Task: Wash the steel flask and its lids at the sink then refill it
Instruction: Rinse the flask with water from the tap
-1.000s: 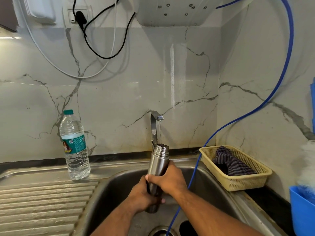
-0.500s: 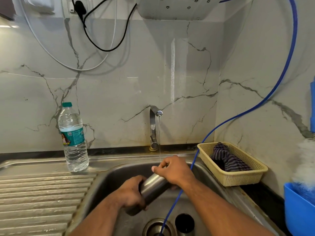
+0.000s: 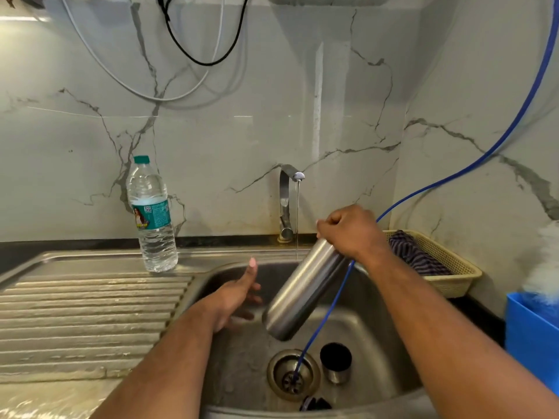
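Note:
The steel flask [image 3: 302, 290] hangs tilted over the sink basin [image 3: 372, 337], its base low and to the left. My right hand [image 3: 351, 232] grips it at the upper end and covers the mouth. My left hand [image 3: 237, 294] is open beside the flask's base, fingers spread, not touching it. A steel cup lid [image 3: 335, 362] stands on the basin floor right of the drain [image 3: 292, 375]. A dark small lid [image 3: 314, 404] lies at the basin's near edge. The tap [image 3: 287, 201] runs a thin stream of water.
A plastic water bottle [image 3: 152, 216] stands on the ribbed drainboard [image 3: 84, 313] at the left. A blue hose [image 3: 453, 173] runs from the upper right into the drain. A yellow basket [image 3: 453, 267] with a striped cloth sits right of the sink, a blue tub [image 3: 532, 337] further right.
The flask went from upright under the tap to tilted across the sink. My left hand has let go of its base and opened; my right hand lifted the upper end to the right.

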Tool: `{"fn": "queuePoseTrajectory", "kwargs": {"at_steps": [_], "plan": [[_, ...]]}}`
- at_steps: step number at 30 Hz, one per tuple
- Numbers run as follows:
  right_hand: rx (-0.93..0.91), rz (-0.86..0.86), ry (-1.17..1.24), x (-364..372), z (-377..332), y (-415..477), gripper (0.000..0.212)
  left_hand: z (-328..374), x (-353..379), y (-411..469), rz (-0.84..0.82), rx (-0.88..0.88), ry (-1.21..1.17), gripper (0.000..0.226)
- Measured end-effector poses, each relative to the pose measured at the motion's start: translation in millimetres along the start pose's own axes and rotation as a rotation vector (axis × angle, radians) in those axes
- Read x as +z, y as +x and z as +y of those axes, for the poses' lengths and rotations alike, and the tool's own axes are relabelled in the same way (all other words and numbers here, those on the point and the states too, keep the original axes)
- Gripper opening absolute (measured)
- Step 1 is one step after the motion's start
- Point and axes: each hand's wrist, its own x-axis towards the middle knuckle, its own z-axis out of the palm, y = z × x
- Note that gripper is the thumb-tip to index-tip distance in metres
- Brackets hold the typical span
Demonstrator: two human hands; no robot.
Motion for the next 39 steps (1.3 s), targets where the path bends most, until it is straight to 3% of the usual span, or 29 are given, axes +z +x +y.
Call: {"fn": "queuePoseTrajectory", "kwargs": {"at_steps": [3, 5, 7, 10, 12, 15, 18, 20, 23, 26, 30, 33, 36, 39], "plan": [[0.022, 0.095, 0.094, 11, 4, -3, 0.033, 1, 18, -3, -0.255, -0.283, -0.158, 0.098], [0.027, 0.126, 0.173, 20, 2, -7, 0.034, 9, 26, -8, -0.346, -0.314, -0.269, 0.087], [-0.038, 0.222, 0.291, 11, -4, -7, 0.033, 22, 26, -9, -0.342, -0.224, -0.347, 0.068], [-0.317, 0.399, 0.349, 2, -26, -15, 0.030, 27, 25, 4, -0.244, -0.149, -0.408, 0.066], [-0.363, 0.353, 0.304, 26, -24, -21, 0.029, 13, 25, 10, -0.165, -0.220, -0.372, 0.066], [-0.282, 0.170, 0.203, 48, -16, -27, 0.036, 1, 18, 12, -0.119, -0.331, -0.304, 0.063], [-0.517, 0.395, 0.270, 41, -33, -27, 0.026, 13, 17, 20, -0.099, -0.230, -0.495, 0.052], [-0.585, 0.412, 0.257, 50, -36, -32, 0.024, 10, 25, 19, -0.135, -0.293, -0.461, 0.052], [-0.391, 0.276, 0.211, 61, -22, -31, 0.028, 2, 20, 18, -0.135, -0.339, -0.368, 0.054], [-0.455, 0.348, 0.236, 55, -17, -25, 0.031, 3, 15, 23, -0.081, -0.309, -0.426, 0.055], [-0.253, 0.180, 0.198, 59, -17, -32, 0.035, -3, 15, 23, -0.121, -0.358, -0.339, 0.053], [-0.286, 0.235, 0.266, 57, -16, -29, 0.038, -3, 9, 29, -0.036, -0.291, -0.471, 0.055], [-0.095, 0.090, 0.281, 62, -11, -30, 0.035, -7, 4, 21, -0.037, -0.305, -0.466, 0.061], [-0.012, 0.194, 0.439, 47, -8, -21, 0.037, 21, -8, 11, 0.114, -0.079, -0.739, 0.048]]}}
